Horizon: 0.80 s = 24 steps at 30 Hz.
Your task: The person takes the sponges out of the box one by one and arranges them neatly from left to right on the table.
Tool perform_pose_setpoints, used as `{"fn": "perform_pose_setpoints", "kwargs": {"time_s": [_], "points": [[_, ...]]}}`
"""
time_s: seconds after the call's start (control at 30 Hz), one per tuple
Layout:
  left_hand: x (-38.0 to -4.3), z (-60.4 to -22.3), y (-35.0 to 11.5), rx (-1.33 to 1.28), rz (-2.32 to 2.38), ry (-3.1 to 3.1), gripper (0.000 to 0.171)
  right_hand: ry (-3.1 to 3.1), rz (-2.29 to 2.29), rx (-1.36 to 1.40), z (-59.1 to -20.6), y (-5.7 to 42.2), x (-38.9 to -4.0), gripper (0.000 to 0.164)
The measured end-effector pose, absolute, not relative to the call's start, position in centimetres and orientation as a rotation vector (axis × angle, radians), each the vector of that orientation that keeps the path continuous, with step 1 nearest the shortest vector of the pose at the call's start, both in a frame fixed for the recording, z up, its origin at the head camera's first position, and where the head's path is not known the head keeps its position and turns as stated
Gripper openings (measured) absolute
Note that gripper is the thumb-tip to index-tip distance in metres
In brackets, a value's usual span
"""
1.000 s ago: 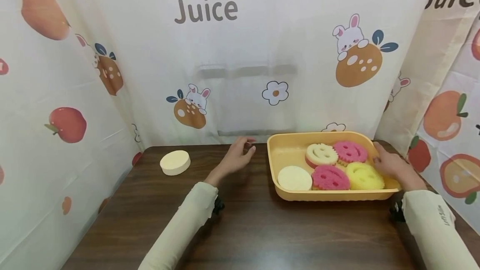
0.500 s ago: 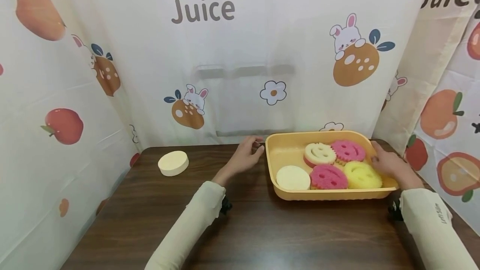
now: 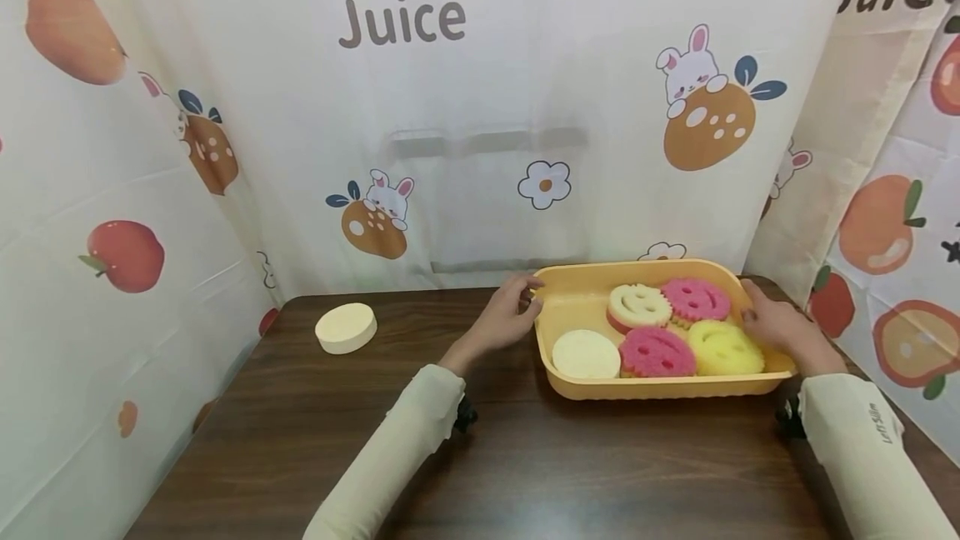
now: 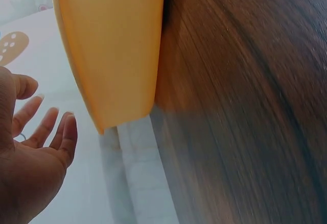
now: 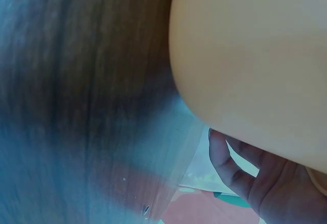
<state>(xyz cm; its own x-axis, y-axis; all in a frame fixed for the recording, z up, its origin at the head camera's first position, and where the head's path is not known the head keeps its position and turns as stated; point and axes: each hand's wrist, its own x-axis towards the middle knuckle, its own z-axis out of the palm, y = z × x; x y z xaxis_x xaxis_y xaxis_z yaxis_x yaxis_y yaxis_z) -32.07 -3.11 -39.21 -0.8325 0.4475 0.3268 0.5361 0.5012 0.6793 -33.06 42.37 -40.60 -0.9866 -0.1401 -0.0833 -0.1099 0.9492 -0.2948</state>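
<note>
A yellow plastic tray stands on the table's right half. Inside lie a plain cream disc, a cream smiley sponge with a red underside, two pink smiley sponges and a yellow smiley sponge. My right hand grips the tray's right edge, thumb over the rim, fingers against the outer wall in the right wrist view. At the tray's left edge is my left hand, its fingers loosely bent. The left wrist view shows a gap between that hand and the tray wall.
A second cream disc lies alone on the dark wooden table, toward the back left. Printed curtains enclose the table at the back and both sides.
My left hand has moved right, from the bare table up to the tray's left edge. The right hand stays at the tray's right edge. The whole view has shifted slightly.
</note>
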Motion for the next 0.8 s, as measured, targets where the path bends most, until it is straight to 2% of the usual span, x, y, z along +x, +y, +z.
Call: {"fn": "perform_pose_setpoints", "kwargs": {"time_s": [0.8], "points": [[-32.2, -40.2, -1.0, -0.973, -1.268, -2.683, 0.037, 2.989, -0.432, -0.164, -40.2, 42.1, -33.0, 0.070]]}}
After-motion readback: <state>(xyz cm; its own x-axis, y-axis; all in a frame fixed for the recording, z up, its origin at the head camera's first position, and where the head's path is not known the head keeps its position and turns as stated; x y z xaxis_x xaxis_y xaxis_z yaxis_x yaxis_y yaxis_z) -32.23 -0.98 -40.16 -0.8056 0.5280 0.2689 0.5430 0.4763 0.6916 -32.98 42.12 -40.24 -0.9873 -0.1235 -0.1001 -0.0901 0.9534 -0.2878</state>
